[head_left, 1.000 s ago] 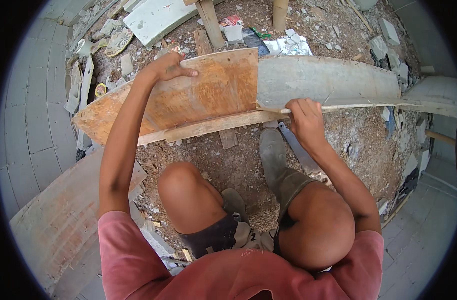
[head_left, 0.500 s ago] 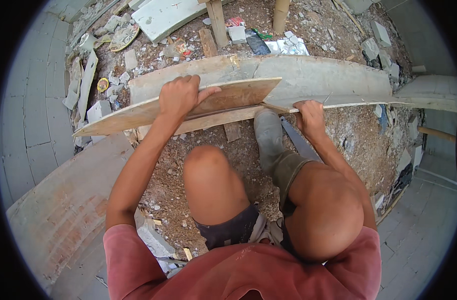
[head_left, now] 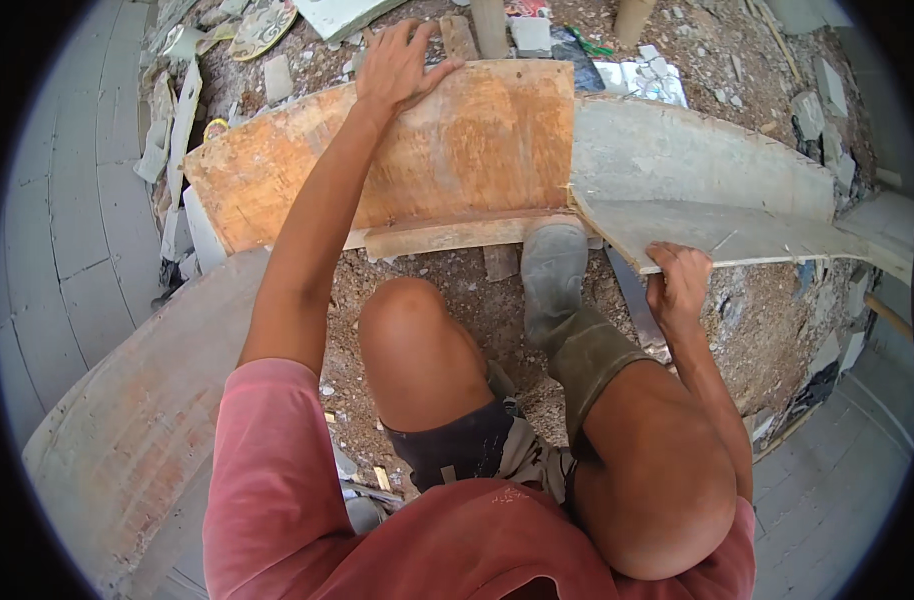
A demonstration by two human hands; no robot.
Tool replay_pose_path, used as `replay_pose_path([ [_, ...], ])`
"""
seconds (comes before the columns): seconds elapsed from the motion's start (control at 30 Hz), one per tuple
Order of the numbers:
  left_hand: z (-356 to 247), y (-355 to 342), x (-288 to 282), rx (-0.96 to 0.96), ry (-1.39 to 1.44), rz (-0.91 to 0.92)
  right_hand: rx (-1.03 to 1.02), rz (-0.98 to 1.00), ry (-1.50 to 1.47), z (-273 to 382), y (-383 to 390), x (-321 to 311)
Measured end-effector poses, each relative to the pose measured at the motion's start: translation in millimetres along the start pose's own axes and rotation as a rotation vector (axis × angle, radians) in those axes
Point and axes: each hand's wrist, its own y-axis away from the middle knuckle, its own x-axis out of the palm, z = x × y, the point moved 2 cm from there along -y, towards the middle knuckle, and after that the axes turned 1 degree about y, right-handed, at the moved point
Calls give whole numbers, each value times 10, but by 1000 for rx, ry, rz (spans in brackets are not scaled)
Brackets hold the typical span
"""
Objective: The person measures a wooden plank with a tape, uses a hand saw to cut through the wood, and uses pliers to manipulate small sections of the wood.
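Note:
My left hand (head_left: 402,72) lies at the far edge of an orange-brown plywood panel (head_left: 477,140), fingers spread past it and thumb along it. A narrow wooden strip (head_left: 447,238) runs along the panel's near edge. My right hand (head_left: 680,285) is closed around the near edge of a thin grey plywood sheet (head_left: 707,228), its fingertips on top. This sheet bends up at its broken left end, where it meets the orange-brown panel. Between my hands, a grey rubber boot (head_left: 555,275) is against the wooden strip. A handsaw blade (head_left: 632,295) lies beside the boot, partly hidden.
Another grey board (head_left: 767,145) stands behind the sheet. A large stained panel (head_left: 147,400) lies at the left. Rubble, white block pieces (head_left: 532,35) and wooden posts (head_left: 490,28) are at the far side. Grey block walls (head_left: 77,200) bound the space.
My left hand has moved away from me and its fingers have spread; the orange-brown panel has tipped back, showing its face. My right hand has moved right and slightly nearer with the bent sheet edge.

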Motion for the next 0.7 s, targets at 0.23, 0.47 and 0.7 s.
replay_pose_path([
  [0.23,12,-4,153,92,-19,-206,-16,13,23,-6,-17,-50],
  [0.47,238,151,213,-5,42,-123,-23,36,-16,42,43,56],
  [0.7,-477,163,-838,80,-49,496,17,-3,-1,61,28,54],
])
